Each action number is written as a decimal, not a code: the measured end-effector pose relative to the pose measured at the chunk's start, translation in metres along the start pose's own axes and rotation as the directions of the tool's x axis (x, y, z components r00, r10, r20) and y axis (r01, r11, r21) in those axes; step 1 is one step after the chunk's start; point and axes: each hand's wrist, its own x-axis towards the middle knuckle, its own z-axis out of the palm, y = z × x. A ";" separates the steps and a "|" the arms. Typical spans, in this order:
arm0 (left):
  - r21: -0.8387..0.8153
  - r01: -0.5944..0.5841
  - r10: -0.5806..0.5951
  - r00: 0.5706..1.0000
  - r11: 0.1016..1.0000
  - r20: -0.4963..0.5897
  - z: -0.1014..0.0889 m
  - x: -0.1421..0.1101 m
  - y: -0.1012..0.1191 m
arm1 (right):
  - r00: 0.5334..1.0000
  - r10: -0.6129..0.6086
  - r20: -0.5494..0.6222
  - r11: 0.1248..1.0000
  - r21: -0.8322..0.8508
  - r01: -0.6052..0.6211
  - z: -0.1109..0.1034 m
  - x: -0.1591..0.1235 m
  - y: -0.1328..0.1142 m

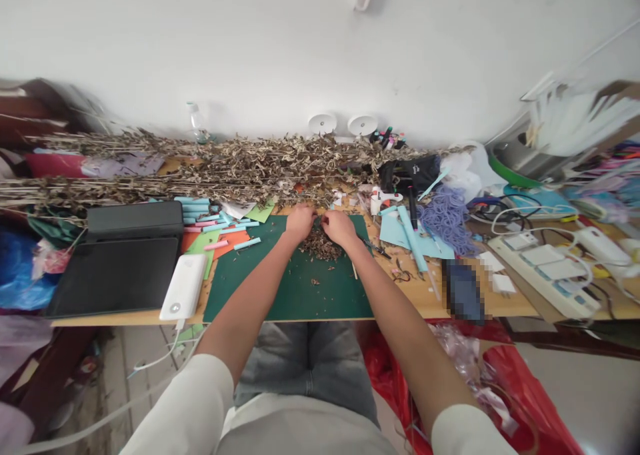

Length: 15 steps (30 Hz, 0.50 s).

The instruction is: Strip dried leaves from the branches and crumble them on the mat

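Observation:
A pile of crumbled dried leaves (pixel 321 247) lies on the green cutting mat (pixel 250 282). Over its back edge, my left hand (pixel 301 222) and my right hand (pixel 339 227) face each other a short way apart. The fingers of both are bent together as in a pinch, and what they hold is too small to make out, though it looks like bits of dried leaf. Behind them, long bundles of dried leafy stems (pixel 280 162) stretch across the back of the table. A few loose crumbs lie on the mat in front of the pile.
To the left are a black tablet case (pixel 120 275), a white power bank (pixel 184 287) with a cable, and several coloured paper tubes (pixel 247 244). On the right lie a glue gun (pixel 384 200), purple cord (pixel 449 218), blue paper (pixel 393 232) and a power strip (pixel 545 275).

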 end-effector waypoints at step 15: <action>-0.431 -0.268 0.259 0.963 0.862 -0.081 -0.014 -0.074 0.009 | 0.946 0.104 -0.306 0.836 0.543 0.084 0.010 -0.044 -0.017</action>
